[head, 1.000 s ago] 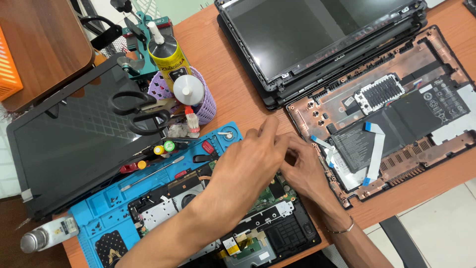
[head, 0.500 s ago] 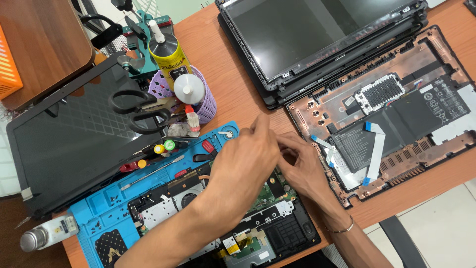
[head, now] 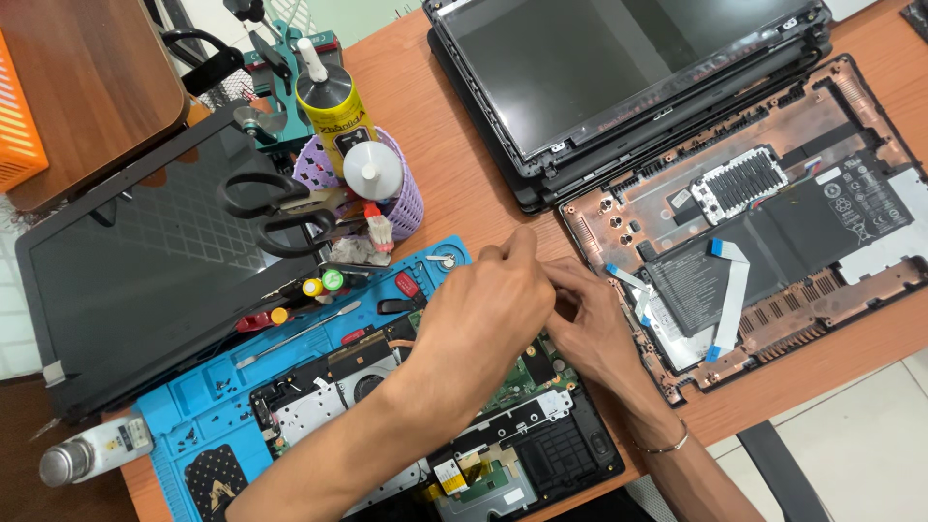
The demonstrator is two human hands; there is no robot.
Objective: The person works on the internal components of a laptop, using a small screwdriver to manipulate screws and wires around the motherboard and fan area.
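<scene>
An opened laptop base with a green circuit board (head: 522, 382) and a fan lies on a blue work mat (head: 184, 425). My left hand (head: 483, 314) reaches in from the lower left and hovers over the board's far edge with its fingers curled. My right hand (head: 592, 327), with a thin bracelet at the wrist, comes from the lower right and meets the left hand's fingertips. The spot where the fingers meet is hidden, so I cannot tell whether either hand holds anything.
A copper-coloured laptop bottom shell (head: 773, 222) with a battery and white ribbon cables lies to the right. Stacked laptop screens (head: 619, 77) are behind it. A black lid (head: 145, 280), scissors (head: 266, 208), a purple basket with glue bottles (head: 406, 208), and small tools lie to the left.
Both hands stay over the board's far edge. The left hand's fingers have shifted slightly; nothing else moved.
</scene>
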